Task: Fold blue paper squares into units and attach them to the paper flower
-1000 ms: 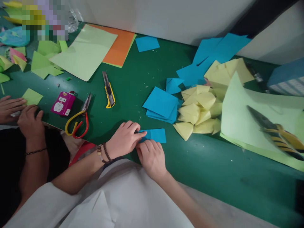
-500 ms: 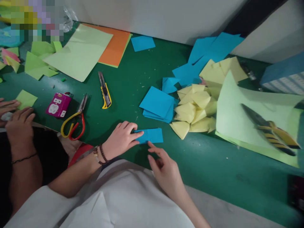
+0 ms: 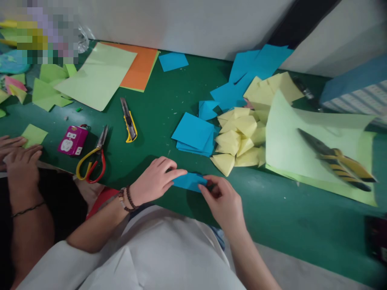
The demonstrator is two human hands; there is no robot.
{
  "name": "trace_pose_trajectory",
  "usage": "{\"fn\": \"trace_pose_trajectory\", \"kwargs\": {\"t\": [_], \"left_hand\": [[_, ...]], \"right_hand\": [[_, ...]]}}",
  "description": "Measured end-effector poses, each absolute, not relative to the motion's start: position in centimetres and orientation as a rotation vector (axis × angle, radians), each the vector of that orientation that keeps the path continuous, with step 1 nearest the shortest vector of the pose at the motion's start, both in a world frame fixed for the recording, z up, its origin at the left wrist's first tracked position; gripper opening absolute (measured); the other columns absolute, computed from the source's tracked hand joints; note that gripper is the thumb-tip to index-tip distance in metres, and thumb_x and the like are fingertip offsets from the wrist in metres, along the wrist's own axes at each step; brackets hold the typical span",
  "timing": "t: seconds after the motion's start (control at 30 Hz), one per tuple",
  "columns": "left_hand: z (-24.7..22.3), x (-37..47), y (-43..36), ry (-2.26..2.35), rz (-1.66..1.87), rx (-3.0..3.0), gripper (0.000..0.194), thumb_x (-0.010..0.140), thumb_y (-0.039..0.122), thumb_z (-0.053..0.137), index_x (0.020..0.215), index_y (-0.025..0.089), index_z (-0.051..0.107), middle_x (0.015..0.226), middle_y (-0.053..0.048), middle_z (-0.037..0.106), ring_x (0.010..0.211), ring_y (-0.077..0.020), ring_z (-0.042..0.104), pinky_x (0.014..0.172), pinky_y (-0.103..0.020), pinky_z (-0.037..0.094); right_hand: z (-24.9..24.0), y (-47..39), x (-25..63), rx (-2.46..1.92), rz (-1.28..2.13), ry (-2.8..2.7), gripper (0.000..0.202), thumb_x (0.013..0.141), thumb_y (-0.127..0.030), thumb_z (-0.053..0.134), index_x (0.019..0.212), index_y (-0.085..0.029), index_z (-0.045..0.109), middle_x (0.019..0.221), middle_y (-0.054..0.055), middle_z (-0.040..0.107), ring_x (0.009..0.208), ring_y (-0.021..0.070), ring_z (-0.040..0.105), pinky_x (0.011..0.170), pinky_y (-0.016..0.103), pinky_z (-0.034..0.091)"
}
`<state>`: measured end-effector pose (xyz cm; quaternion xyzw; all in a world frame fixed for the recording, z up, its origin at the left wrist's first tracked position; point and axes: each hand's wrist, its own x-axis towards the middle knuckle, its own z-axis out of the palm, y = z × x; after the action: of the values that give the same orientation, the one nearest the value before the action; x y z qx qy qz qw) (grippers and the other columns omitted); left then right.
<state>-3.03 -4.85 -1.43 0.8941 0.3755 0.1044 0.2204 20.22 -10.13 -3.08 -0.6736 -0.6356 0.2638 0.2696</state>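
A folded strip of blue paper [image 3: 190, 182] lies between my two hands near the table's front edge. My left hand [image 3: 155, 177] grips its left end, index finger along the top edge and thumb below. At the other end, my right hand [image 3: 223, 197] pinches the paper between thumb and fingers. Just beyond it sits a stack of blue paper squares [image 3: 193, 131]. Pale yellow folded paper pieces [image 3: 242, 135] are heaped to the right of that stack.
Scissors [image 3: 95, 157], a utility knife [image 3: 129, 123] and a purple socket block [image 3: 73, 140] lie to the left. Another person's hands [image 3: 22, 157] press a green paper at far left. Yellow-black scissors [image 3: 338, 159] rest on pale green sheets [image 3: 314, 125] at right.
My right hand has moved right and now pinches the strip's right end, instead of touching its lower edge. My left hand stays at the left end. The view has shifted slightly.
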Motion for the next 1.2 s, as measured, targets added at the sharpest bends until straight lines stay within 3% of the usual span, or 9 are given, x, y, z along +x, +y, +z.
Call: {"fn": "trace_pose_trajectory", "kwargs": {"t": [0.13,0.2,0.27,0.47,0.6,0.73,0.97,1.2], "left_hand": [[-0.9,-2.2,-4.4,1.006,0.370,2.560,0.025,0.092,0.009,0.049,0.111,0.020,0.061,0.093,-0.005,0.057,0.094,-0.0200,0.050,0.089,-0.037,0.047],[-0.6,-1.6,-4.1,0.997,0.492,2.632,0.021,0.092,0.009,0.047,0.094,0.019,0.065,0.092,-0.005,0.059,0.096,-0.0189,0.051,0.095,-0.039,0.045],[-0.2,-1.0,-3.9,1.011,0.642,2.695,0.021,0.092,0.008,0.048,0.086,0.019,0.065,0.099,-0.006,0.061,0.102,-0.0189,0.051,0.101,-0.040,0.043],[-0.1,-0.9,-6.6,0.971,0.834,2.649,0.019,0.088,0.010,0.054,0.100,0.019,0.065,0.097,-0.005,0.067,0.093,-0.0183,0.056,0.082,-0.033,0.047],[-1.1,-1.2,-8.7,0.978,0.557,2.545,0.024,0.091,0.026,0.053,0.111,0.017,0.064,0.112,-0.008,0.067,0.105,-0.0226,0.056,0.088,-0.038,0.047],[-2.0,-0.5,-8.5,1.021,0.413,2.522,0.021,0.098,0.022,0.046,0.104,0.018,0.066,0.128,-0.007,0.061,0.118,-0.0218,0.051,0.097,-0.036,0.044],[-2.6,-0.2,-6.4,1.002,0.228,2.535,0.031,0.099,0.021,0.044,0.126,0.016,0.056,0.138,-0.009,0.055,0.115,-0.0228,0.051,0.091,-0.039,0.048],[-3.1,-0.9,-6.7,0.911,0.380,2.587,0.022,0.099,0.024,0.048,0.105,0.018,0.068,0.128,-0.006,0.064,0.116,-0.0203,0.052,0.092,-0.036,0.046]], "right_hand": [[-3.1,-10.6,20.0,-1.713,0.501,-1.766,0.011,0.086,-0.031,0.062,0.079,-0.023,0.061,0.078,0.001,0.062,0.057,0.0104,0.056,0.052,0.023,0.047],[-3.1,-11.2,20.3,-1.622,0.342,-1.814,0.004,0.086,-0.023,0.064,0.082,-0.023,0.061,0.084,0.002,0.062,0.067,0.0118,0.061,0.057,0.023,0.050],[-3.2,-11.7,20.7,-1.494,0.205,-1.897,0.011,0.084,-0.014,0.065,0.088,-0.024,0.062,0.089,0.003,0.066,0.076,0.0140,0.063,0.066,0.026,0.052],[-4.0,-13.0,21.8,-1.235,0.054,-2.146,0.018,0.084,-0.014,0.065,0.095,-0.029,0.065,0.101,0.000,0.076,0.086,0.0174,0.063,0.078,0.032,0.051],[-4.2,-13.3,22.1,-1.216,0.146,-2.241,0.013,0.084,-0.014,0.065,0.087,-0.026,0.068,0.108,0.001,0.075,0.088,0.0182,0.059,0.078,0.032,0.049],[-3.9,-12.7,22.2,-1.200,0.267,-2.277,0.015,0.086,-0.011,0.062,0.088,-0.023,0.070,0.105,0.003,0.075,0.089,0.0195,0.057,0.078,0.033,0.047],[-3.9,-11.6,22.4,-1.290,0.389,-2.168,0.019,0.088,-0.016,0.063,0.101,-0.026,0.072,0.093,0.000,0.077,0.081,0.0175,0.060,0.073,0.033,0.048],[-3.8,-10.6,21.4,-1.458,0.434,-2.054,0.012,0.088,-0.020,0.064,0.099,-0.023,0.069,0.082,0.001,0.074,0.073,0.0181,0.059,0.071,0.034,0.050]]}}
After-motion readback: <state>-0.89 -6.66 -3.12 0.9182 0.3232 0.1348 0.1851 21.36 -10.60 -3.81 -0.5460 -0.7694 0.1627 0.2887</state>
